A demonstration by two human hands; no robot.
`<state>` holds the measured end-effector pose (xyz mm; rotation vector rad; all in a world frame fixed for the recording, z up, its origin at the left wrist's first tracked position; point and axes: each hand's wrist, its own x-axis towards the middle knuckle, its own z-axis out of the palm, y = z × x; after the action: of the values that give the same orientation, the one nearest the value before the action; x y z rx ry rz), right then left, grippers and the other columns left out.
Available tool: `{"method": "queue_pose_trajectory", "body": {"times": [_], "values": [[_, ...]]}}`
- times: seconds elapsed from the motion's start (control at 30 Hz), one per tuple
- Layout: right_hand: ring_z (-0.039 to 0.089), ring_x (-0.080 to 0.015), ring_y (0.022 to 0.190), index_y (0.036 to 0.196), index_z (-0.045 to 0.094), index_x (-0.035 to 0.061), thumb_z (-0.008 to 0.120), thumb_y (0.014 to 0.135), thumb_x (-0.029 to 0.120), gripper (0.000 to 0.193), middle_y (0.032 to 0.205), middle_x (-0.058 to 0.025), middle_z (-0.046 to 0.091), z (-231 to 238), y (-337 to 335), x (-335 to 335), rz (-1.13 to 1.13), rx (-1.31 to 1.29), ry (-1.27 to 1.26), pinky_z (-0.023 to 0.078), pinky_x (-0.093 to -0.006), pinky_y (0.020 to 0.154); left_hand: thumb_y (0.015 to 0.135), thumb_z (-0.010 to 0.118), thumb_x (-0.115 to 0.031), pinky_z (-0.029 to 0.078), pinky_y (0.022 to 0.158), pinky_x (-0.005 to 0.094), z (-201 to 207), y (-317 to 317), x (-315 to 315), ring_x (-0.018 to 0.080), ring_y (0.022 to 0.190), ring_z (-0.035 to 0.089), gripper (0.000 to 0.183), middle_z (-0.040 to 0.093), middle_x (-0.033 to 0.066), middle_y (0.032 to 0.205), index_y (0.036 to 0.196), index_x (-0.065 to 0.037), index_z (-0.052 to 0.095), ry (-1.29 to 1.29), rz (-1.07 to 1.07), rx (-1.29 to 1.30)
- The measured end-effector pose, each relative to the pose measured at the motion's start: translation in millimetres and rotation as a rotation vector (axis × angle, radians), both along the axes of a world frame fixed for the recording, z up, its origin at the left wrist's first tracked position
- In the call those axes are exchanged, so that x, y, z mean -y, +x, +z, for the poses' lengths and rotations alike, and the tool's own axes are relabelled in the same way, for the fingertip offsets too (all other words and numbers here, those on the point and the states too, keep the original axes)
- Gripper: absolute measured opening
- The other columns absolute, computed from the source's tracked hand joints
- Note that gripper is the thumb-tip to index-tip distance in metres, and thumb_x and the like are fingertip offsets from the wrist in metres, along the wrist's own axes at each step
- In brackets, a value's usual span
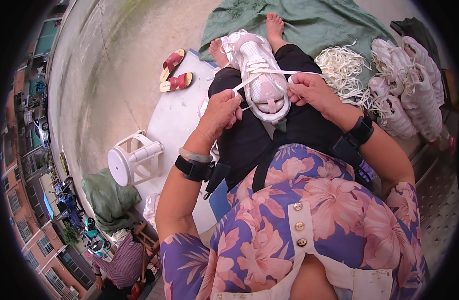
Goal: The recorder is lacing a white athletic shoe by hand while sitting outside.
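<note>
Sneaker (pixel 253 93) in pale pink and white, lying across black-trousered thighs (pixel 303 122): left hand (pixel 224 111) and right hand (pixel 309 92) both pinching the white lace (pixel 245 83), fingers closed, strands pulled out to either side. Lace already crosses the front, so I'd guess it's partway threaded, no bow yet. Off right, a heap of loose laces (pixel 342 70) and similar shoes (pixel 422 97); can't tell if those are finished.

White laces (pixel 277 72) in both hands (pixel 223 112) (pixel 312 93)
</note>
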<state>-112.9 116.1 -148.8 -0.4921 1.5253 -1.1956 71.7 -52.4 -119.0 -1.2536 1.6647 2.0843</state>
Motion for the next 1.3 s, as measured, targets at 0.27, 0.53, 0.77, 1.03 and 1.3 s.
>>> {"method": "queue_pose_trajectory", "body": {"times": [0.27, 0.53, 0.77, 1.03, 1.3], "values": [[0.051, -0.0033, 0.061, 0.098, 0.063, 0.0051, 0.063, 0.083, 0.021, 0.022, 0.074, 0.0026, 0.059, -31.6, -10.2, 49.4, -0.229, -0.151, -0.080, 0.043, -0.0177, 0.052, 0.088, 0.048, -0.019, 0.027, 0.033, 0.0200, -16.6, -55.0, 17.0, 0.0061, 0.039, 0.036, 0.015, 0.051, 0.0030, 0.059, 0.084, -0.004, 0.048, -0.164, 0.137, 0.012], [0.050, -0.0019, 0.058, 0.086, 0.064, 0.0006, 0.063, 0.080, 0.007, 0.009, 0.068, 0.0027, 0.057, -35.1, -6.2, 39.6, -0.450, 0.049, -0.198, 0.045, -0.0170, 0.052, 0.089, 0.052, -0.022, 0.036, 0.043, 0.0175, -3.8, -37.3, -4.5, 0.0048, 0.048, 0.047, 0.019, 0.055, 0.0014, 0.064, 0.082, -0.004, 0.054, -0.272, 0.346, -0.184], [0.052, -0.0027, 0.060, 0.085, 0.064, -0.0004, 0.064, 0.078, 0.004, 0.009, 0.069, 0.0021, 0.059, -40.8, -0.3, 41.5, -0.409, -0.036, -0.266, 0.042, -0.0165, 0.054, 0.087, 0.057, -0.020, 0.034, 0.043, 0.0146, -16.1, -16.5, -6.5, 0.0031, 0.049, 0.045, 0.018, 0.053, -0.0015, 0.064, 0.082, -0.003, 0.058, -0.359, 0.336, -0.279], [0.051, -0.0025, 0.061, 0.085, 0.064, -0.0012, 0.064, 0.078, 0.005, 0.009, 0.068, 0.0019, 0.059, -41.6, 4.3, 45.8, -0.449, -0.101, -0.283, 0.041, -0.0170, 0.054, 0.087, 0.058, -0.016, 0.045, 0.045, 0.0179, -19.8, -22.8, -9.7, 0.0085, 0.055, 0.058, 0.014, 0.060, 0.0048, 0.071, 0.082, -0.003, 0.056, -0.159, 0.429, -0.269], [0.056, -0.0116, 0.060, 0.084, 0.063, 0.0020, 0.062, 0.075, 0.006, 0.009, 0.067, -0.0061, 0.060, -41.6, 7.5, 43.3, -0.333, -0.607, -0.283, 0.044, -0.0252, 0.058, 0.085, 0.058, -0.011, 0.046, 0.046, 0.0185, -19.9, -24.6, -9.9, 0.0106, 0.057, 0.060, 0.010, 0.061, 0.0067, 0.073, 0.083, -0.001, 0.056, -0.147, 0.435, -0.271]]}}
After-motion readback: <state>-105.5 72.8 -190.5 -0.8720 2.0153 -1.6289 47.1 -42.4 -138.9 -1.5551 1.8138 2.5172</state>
